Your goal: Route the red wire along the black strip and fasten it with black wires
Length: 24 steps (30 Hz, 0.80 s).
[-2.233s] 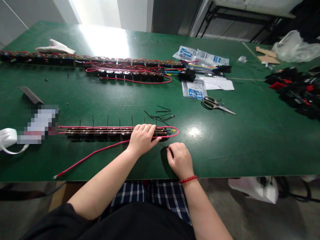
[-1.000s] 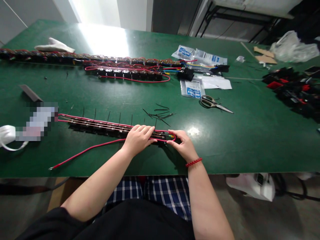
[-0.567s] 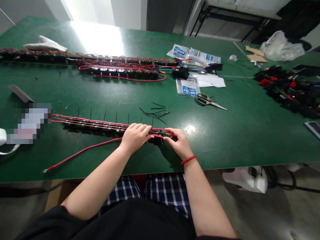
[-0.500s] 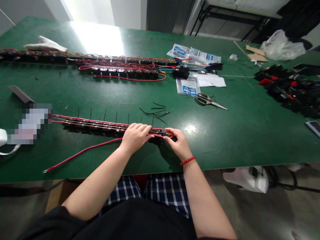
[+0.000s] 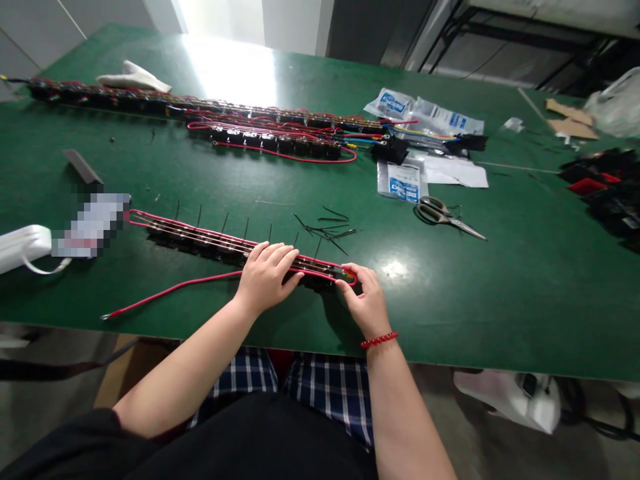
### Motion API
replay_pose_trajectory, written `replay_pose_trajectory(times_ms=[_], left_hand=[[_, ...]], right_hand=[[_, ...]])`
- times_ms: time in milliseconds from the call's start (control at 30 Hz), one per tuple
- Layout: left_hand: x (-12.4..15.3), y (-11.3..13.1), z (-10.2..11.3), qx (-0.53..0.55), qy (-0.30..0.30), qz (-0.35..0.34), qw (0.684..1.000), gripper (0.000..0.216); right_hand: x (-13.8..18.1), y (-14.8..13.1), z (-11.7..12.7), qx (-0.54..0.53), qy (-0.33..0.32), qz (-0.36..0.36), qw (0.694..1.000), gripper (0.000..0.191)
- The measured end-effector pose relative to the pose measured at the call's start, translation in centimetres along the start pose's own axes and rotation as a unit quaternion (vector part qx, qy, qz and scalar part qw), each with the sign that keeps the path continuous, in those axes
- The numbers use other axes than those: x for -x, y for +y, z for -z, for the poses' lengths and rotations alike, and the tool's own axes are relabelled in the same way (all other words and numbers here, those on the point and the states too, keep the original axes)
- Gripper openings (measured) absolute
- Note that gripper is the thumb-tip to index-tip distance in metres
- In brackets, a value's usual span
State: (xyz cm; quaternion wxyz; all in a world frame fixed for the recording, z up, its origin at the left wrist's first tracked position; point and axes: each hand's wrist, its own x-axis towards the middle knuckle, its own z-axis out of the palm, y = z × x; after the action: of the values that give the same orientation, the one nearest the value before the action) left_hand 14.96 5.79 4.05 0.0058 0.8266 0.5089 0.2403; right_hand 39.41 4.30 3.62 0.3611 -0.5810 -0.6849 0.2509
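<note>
A long black strip point(image 5: 200, 241) lies on the green table point(image 5: 465, 307), with red cables running along its top. Thin black cable ties point(image 5: 225, 222) stick up in a row from its far side. My left hand point(image 5: 267, 275) wraps over the strip right of its middle, pressing the cables against it. At the right end, the red cable point(image 5: 323, 273) bends into a loop, which my right hand point(image 5: 367, 297) pinches between thumb and fingers. A loose length of red cable point(image 5: 173, 288) trails leftward from under my left hand to a metal lug point(image 5: 105, 317).
Loose cable ties point(image 5: 327, 230) and scissors point(image 5: 445, 217) lie beyond my hands. More wired strips point(image 5: 280, 141) stretch across the back, near plastic bags point(image 5: 403, 183). A blurred phone-like object point(image 5: 93, 223) and a white device point(image 5: 25, 247) are at the left.
The view has turned, so the table and everything on it appears tilted and most things have shifted right. My left hand sits slightly farther from the loop; the right keeps its pinch.
</note>
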Motion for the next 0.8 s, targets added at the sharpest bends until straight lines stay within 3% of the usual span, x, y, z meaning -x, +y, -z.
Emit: replay_pose_trajectory(times_ms=[800], left_hand=[[-0.72, 0.51, -0.17, -0.024, -0.018, 0.016, 0.999, 0.039]], right_hand=[[-0.08, -0.27, -0.13, 0.022, -0.022, -0.002, 1.0, 0.042]])
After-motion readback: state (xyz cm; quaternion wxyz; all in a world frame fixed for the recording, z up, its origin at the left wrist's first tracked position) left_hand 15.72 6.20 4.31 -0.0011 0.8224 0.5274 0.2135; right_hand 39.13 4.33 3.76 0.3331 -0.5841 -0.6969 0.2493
